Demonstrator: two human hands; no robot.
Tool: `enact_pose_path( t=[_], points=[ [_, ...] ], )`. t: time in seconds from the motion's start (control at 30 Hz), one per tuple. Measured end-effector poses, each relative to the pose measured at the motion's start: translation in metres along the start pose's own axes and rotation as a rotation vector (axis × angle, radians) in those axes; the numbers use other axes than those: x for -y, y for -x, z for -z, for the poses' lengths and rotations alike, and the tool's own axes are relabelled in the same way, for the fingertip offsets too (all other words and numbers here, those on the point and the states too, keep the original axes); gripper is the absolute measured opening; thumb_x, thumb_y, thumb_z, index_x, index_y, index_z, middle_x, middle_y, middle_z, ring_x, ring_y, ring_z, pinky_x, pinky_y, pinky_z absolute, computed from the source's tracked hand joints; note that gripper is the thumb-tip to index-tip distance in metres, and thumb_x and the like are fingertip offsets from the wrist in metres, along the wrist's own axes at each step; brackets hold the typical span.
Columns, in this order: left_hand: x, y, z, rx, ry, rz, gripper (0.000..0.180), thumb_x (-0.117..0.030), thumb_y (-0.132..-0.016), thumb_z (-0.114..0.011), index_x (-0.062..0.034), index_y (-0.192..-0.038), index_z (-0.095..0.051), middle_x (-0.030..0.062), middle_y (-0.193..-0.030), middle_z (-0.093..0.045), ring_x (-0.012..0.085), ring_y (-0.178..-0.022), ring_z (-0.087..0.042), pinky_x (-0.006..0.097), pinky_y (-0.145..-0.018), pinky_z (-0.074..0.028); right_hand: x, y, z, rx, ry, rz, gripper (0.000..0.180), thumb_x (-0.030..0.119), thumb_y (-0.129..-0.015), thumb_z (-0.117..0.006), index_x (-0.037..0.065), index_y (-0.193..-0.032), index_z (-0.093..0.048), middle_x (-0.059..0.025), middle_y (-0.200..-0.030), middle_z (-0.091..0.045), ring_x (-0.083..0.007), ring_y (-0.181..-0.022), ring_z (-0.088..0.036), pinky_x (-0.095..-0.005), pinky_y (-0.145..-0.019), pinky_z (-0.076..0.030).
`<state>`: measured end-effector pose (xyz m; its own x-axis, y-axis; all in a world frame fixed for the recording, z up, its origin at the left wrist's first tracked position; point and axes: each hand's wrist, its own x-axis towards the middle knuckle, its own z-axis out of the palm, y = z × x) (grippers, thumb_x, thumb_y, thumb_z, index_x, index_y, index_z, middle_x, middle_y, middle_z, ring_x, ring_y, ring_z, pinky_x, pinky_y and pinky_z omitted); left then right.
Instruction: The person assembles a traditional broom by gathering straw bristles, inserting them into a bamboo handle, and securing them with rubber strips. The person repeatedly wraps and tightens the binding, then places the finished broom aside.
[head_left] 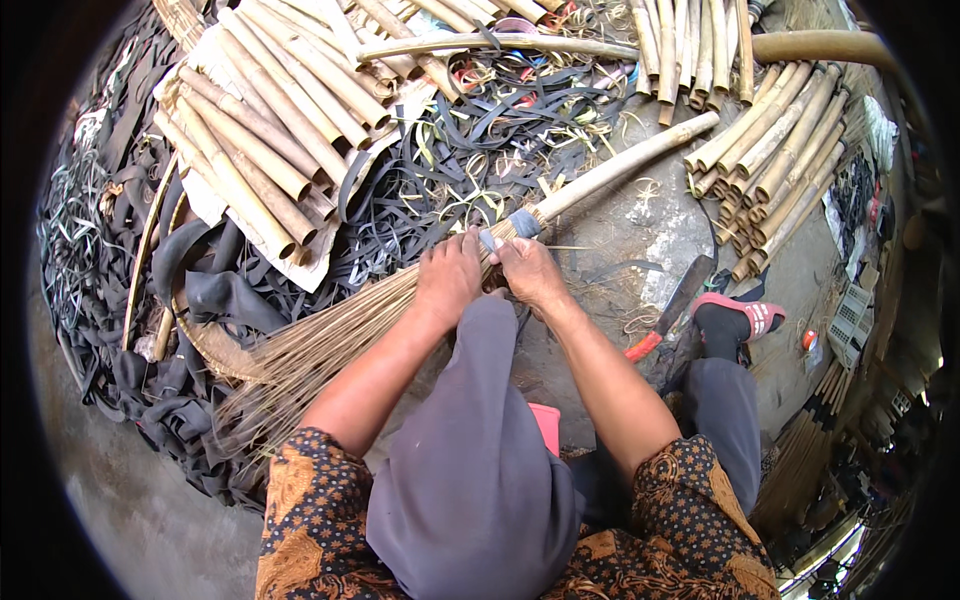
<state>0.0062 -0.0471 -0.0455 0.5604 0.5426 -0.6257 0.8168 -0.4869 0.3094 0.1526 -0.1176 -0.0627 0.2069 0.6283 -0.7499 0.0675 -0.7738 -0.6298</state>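
A stick broom lies slantwise before me, its thin brown bristles [330, 345] fanning to the lower left and its pale bamboo handle [620, 170] rising to the upper right. Grey rubber strip [524, 223] is wound around the neck where the two meet. My left hand [450, 275] is closed over the bristles just below that binding. Beside it, my right hand [533, 272] pinches a grey piece of the strip at the neck. The undersides of both hands and the fingers there are partly hidden.
Cut bamboo tubes [260, 135] are piled at the upper left, with more tubes [775, 160] stacked at the right. Black rubber strips [470, 150] cover the floor beyond the broom. A red-handled knife [685, 292] lies by my sandalled foot [735, 318]. Finished-looking brooms [805, 430] lie far right.
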Motion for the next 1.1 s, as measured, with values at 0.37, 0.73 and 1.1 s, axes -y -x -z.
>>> enact_pose_path(
  t=[0.37, 0.73, 1.1],
  points=[
    [0.026, -0.024, 0.004, 0.239, 0.336, -0.033, 0.081, -0.064, -0.075, -0.083, -0.0056, -0.127, -0.063, 0.0219, -0.111, -0.074, 0.0391, -0.101, -0.072, 0.046, -0.090, -0.057, 0.006, 0.054, 0.005, 0.042, -0.407, -0.081, 0.022, 0.024, -0.109, -0.051, 0.004, -0.104, -0.060, 0.0071, -0.061, -0.041, -0.0039, -0.042, -0.030, -0.0248, -0.038, -0.023],
    [-0.005, -0.001, -0.031, -0.265, -0.039, -0.098, 0.069, -0.049, -0.089, -0.071, 0.0014, -0.134, -0.056, 0.0173, -0.114, -0.069, 0.0326, -0.108, -0.068, 0.048, -0.098, -0.049, -0.002, 0.017, -0.010, -0.127, -0.172, -0.071, 0.024, 0.023, -0.107, -0.054, 0.005, -0.095, -0.064, 0.0032, -0.064, -0.055, -0.0056, -0.046, -0.039, -0.0270, -0.044, -0.029],
    [0.002, -0.013, -0.035, -0.044, 0.187, -0.001, 0.064, -0.036, -0.073, -0.088, -0.0012, -0.118, -0.057, 0.0211, -0.100, -0.073, 0.0396, -0.098, -0.073, 0.047, -0.084, -0.059, 0.014, 0.059, 0.039, 0.098, -0.411, -0.302, 0.017, 0.025, -0.105, -0.058, 0.008, -0.104, -0.061, 0.0072, -0.062, -0.041, -0.0044, -0.045, -0.032, -0.0252, -0.040, -0.023]
  ],
)
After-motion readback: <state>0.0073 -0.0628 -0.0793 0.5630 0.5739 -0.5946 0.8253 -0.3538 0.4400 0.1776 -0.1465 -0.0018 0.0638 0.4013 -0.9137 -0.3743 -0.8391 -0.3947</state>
